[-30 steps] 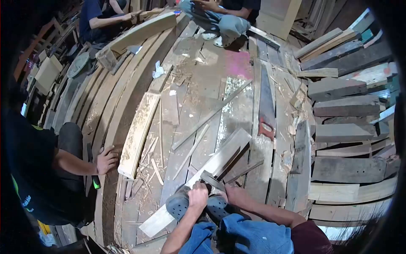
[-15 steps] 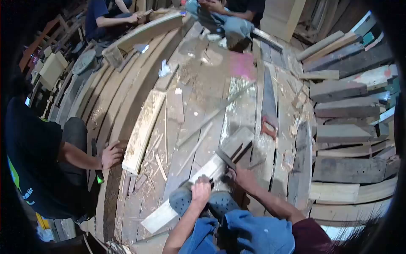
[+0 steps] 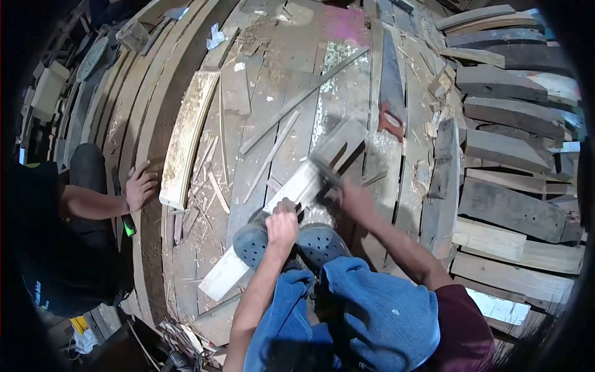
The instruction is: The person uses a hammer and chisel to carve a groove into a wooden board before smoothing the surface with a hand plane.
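Note:
A pale timber piece lies diagonally on the plank floor, with grey clogs against and over its lower part. A dark slot shows near its far end. My left hand is closed in a fist just above the timber, between the clogs; what it grips is hidden by the fingers. My right hand is closed on a dark hammer-like tool, whose long dark part extends over the timber towards the upper left. Motion blur hides its exact shape.
A handsaw with a red handle lies ahead. Thin wood strips, shavings and a thick board lie to the left. At far left, another person's hand rests on a beam. Stacked timbers line the right.
My view has tilted down, so the surroundings sit higher in the frame. Both hands stay at the timber, and the right hand with its tool blurs. The other person's fingers have spread and lifted slightly.

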A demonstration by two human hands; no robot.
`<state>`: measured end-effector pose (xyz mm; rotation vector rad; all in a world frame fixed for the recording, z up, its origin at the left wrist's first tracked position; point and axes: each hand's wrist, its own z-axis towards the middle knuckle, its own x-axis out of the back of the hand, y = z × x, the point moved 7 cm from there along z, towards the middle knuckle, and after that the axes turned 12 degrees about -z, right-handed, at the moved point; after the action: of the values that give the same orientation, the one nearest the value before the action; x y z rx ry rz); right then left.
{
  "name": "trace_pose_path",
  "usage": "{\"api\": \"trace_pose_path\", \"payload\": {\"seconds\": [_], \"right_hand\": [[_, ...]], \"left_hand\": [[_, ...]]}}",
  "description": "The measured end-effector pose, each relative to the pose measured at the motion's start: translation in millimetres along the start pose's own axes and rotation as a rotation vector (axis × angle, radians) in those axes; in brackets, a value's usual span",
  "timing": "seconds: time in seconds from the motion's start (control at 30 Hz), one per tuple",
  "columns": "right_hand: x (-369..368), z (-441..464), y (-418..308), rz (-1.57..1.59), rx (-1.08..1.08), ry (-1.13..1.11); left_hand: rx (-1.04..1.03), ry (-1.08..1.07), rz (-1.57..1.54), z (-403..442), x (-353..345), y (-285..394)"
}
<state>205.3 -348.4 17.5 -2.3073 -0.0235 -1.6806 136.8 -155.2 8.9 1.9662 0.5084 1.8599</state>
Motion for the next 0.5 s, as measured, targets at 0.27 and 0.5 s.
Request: {"api": "trace_pose_path", "payload": {"seconds": [0.27, 0.5], "right_hand": [[-23.0, 5.3, 16.3, -0.109, 0.092, -0.082], [-6.8, -20.8, -20.9, -0.103, 0.209, -0.24]], "left_hand": [[0.053, -0.01, -0.054, 1.0, -4.9, -4.4], [0.02, 0.024, -0.009, -0.1, -8.1, -5.5]]}}
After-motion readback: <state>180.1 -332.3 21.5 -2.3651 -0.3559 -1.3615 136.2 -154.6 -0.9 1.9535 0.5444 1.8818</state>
